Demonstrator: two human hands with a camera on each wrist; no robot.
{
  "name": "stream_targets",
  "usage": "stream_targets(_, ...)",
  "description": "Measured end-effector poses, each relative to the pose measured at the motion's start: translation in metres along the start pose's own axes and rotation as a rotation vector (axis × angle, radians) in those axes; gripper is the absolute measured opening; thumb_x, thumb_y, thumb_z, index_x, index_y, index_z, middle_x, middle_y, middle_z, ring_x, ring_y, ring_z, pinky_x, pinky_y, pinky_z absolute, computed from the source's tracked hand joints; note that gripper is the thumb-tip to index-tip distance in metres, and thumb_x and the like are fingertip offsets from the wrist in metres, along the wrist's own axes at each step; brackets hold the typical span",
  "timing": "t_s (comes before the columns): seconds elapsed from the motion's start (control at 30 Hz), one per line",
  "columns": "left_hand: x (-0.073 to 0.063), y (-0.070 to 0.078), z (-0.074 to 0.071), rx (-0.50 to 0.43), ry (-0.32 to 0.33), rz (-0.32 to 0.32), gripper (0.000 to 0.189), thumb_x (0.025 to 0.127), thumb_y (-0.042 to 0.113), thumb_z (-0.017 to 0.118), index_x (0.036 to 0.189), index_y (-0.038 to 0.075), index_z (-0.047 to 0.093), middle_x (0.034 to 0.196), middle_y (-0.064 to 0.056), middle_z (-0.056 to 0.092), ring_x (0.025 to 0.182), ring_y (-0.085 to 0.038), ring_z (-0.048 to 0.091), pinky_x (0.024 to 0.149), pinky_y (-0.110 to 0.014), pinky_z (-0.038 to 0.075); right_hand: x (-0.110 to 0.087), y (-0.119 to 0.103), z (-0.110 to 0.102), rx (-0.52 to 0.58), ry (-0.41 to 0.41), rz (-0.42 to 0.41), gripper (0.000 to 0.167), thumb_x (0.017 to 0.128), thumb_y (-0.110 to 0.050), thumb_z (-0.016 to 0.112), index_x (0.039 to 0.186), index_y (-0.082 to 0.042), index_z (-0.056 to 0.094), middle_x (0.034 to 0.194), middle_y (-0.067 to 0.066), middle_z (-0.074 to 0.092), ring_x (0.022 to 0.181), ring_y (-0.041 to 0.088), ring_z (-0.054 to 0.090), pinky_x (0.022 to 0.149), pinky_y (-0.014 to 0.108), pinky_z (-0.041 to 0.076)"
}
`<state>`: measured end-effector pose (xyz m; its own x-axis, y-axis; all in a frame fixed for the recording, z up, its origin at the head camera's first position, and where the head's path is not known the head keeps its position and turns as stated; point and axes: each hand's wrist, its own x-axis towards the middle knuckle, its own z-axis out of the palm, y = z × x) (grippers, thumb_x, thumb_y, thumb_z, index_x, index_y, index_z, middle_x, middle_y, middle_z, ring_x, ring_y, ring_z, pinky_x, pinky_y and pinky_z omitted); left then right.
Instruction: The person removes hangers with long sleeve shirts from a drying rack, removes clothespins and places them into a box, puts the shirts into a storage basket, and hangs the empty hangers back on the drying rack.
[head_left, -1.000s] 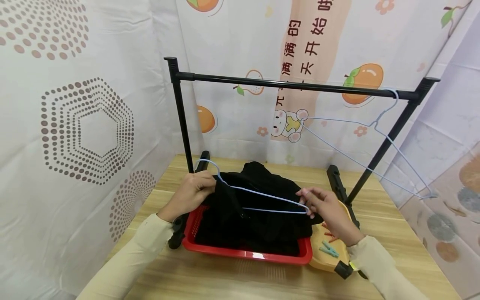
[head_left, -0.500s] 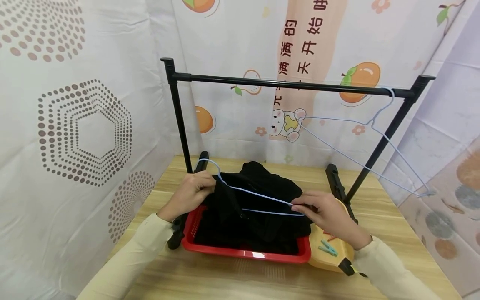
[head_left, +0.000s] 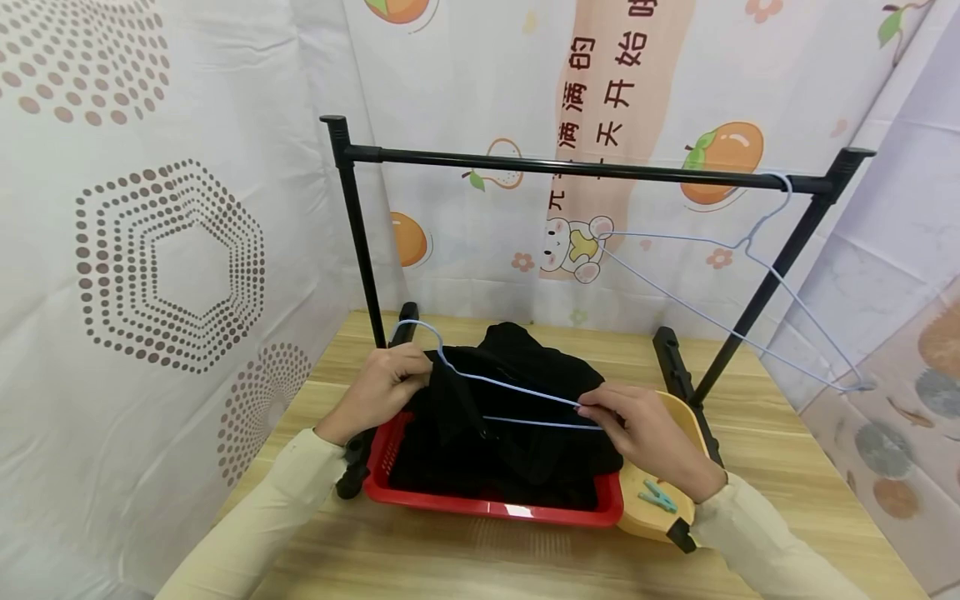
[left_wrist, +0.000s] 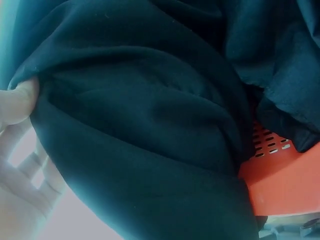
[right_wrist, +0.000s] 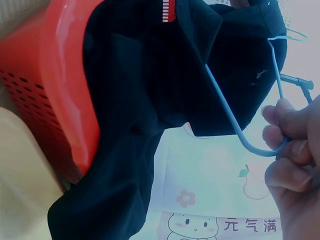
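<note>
A black garment lies bunched in and over a red basket. My left hand pinches the garment's edge by the neck of a blue wire hanger; in the left wrist view, the thumb presses into the black cloth. The hanger's left part is hidden in the cloth, while its hook stands out at the upper left. My right hand grips the hanger near its right end. The right wrist view has its fingers curled around the bend of the blue wire.
Behind the basket stands a black rack, with another blue hanger hooked at its right end. A yellow tray with a teal clothespin sits to the right of the basket. Patterned curtains enclose the wooden table.
My right hand has shifted left from the hanger's tip onto its upper wire, and its spread fingers have closed together. My left hand keeps its hold on the garment.
</note>
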<state>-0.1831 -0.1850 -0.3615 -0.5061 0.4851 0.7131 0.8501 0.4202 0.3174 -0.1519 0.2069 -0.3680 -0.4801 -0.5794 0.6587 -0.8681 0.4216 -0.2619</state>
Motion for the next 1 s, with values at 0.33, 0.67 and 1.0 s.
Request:
stream_targets(0.33,-0.002,-0.001,-0.002,-0.012,0.006,0.011,0.031,0.085,-0.018,0.070,0.082,0.013,0.076,0.083,0.004,0.068,0.069,-0.008,0.057,0.063,-0.026,0.050,-0.009,0.006,-0.009,-0.067,0.021,0.020,0.024,0.084,0.008,0.078,0.098,-0.011,0.074,0.093,-0.006,0.073,0.071,0.001,0.060,0.063,0.015,0.047)
stream_targets(0.67,-0.008,-0.001,-0.005,-0.025,-0.014,-0.087,0.022,0.084,-0.012,0.077,0.098,0.004,0.082,0.090,-0.001,0.074,0.079,-0.013,0.069,0.069,-0.030,0.058,-0.022,0.012,-0.022,-0.071,0.090,0.050,0.031,0.079,0.012,0.080,0.097,-0.013,0.075,0.087,-0.009,0.071,0.064,-0.002,0.051,0.058,0.013,0.042)
stream_targets(1.0,-0.019,-0.006,-0.007,-0.025,-0.012,-0.136,0.018,0.085,-0.002,0.081,0.101,0.006,0.082,0.088,0.005,0.072,0.076,-0.008,0.065,0.066,-0.026,0.054,-0.039,0.025,-0.035,-0.074,0.136,0.095,0.037,0.077,0.017,0.079,0.097,-0.015,0.075,0.086,-0.007,0.069,0.063,0.000,0.047,0.057,0.013,0.038)
